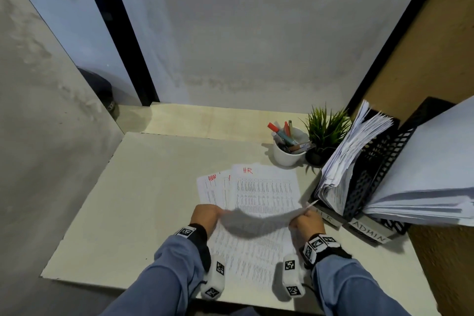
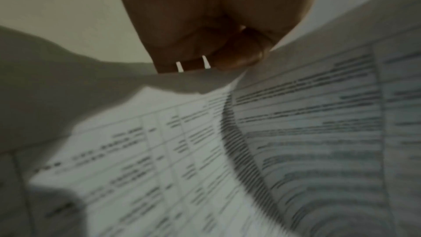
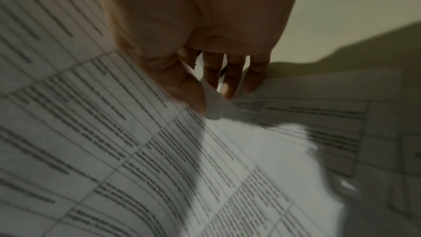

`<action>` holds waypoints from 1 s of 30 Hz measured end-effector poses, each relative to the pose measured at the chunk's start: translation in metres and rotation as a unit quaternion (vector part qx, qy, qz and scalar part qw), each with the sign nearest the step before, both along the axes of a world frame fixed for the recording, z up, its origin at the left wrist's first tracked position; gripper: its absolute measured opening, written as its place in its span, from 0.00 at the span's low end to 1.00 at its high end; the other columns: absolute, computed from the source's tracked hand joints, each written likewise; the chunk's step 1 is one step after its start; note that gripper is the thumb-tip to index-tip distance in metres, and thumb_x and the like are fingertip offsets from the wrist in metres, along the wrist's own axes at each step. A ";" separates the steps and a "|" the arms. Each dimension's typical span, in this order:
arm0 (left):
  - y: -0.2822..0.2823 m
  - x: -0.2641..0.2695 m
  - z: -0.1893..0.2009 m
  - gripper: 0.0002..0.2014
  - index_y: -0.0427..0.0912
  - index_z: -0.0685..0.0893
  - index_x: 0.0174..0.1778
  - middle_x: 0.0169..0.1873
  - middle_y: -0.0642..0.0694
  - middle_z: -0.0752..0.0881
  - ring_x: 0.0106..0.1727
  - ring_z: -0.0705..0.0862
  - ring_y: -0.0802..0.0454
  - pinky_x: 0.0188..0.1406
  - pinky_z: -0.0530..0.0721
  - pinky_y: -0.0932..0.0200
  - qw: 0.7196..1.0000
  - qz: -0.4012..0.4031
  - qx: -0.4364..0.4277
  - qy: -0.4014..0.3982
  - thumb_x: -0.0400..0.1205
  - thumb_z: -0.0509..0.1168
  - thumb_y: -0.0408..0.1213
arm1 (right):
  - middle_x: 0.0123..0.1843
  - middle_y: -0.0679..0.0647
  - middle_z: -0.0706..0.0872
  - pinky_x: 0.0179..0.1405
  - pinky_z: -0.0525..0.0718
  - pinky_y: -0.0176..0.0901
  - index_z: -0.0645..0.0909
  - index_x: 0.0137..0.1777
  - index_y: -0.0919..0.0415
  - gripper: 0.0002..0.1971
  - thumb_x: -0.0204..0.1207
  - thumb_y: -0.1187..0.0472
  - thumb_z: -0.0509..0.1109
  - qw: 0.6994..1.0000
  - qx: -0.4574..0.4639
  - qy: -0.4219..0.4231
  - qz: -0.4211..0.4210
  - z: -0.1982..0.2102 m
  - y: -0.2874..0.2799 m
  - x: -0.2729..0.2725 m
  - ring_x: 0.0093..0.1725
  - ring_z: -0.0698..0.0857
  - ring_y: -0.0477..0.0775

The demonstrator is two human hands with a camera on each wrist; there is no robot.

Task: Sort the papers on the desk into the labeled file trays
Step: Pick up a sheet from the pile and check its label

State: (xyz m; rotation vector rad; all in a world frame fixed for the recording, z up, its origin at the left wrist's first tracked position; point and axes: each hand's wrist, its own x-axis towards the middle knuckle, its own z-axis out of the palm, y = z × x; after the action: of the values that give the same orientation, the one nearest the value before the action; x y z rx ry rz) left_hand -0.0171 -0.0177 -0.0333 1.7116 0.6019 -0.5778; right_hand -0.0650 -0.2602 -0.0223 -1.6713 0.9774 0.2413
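Both hands hold one printed sheet [image 1: 256,251] lifted off the desk, its far edge sagging between them. My left hand [image 1: 218,213] pinches the far left corner, and in the left wrist view the left hand [image 2: 227,60] is curled on the paper's edge. My right hand [image 1: 304,214] pinches the far right corner; in the right wrist view the thumb of the right hand [image 3: 200,100] presses the paper against the fingers. Under the sheet lie more papers, one marked HR [image 1: 266,187] and one marked ADM [image 1: 210,187]. Two black mesh trays stand at the right, labelled HR [image 1: 328,217] and ADMIN [image 1: 369,233].
Both trays hold thick paper stacks [image 1: 354,151]. A white cup of pens [image 1: 288,154] and a small potted plant [image 1: 325,133] stand behind the papers. The desk [image 1: 128,200] is bare on the left; walls close it in at the back and sides.
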 end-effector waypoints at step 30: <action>0.002 -0.014 0.019 0.16 0.33 0.84 0.28 0.28 0.40 0.82 0.28 0.76 0.49 0.27 0.76 0.64 0.998 -0.034 -0.036 -0.046 0.76 0.56 0.17 | 0.43 0.64 0.80 0.33 0.72 0.40 0.79 0.42 0.74 0.09 0.66 0.83 0.63 0.991 0.063 -0.074 -0.095 0.015 0.010 0.000 0.37 0.78 0.58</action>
State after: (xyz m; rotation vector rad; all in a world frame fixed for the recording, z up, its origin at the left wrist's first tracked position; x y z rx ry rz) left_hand -0.0309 -0.0156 -0.0141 1.6869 0.4535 -0.5579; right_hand -0.0654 -0.2498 -0.0075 -1.4495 0.9823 0.0504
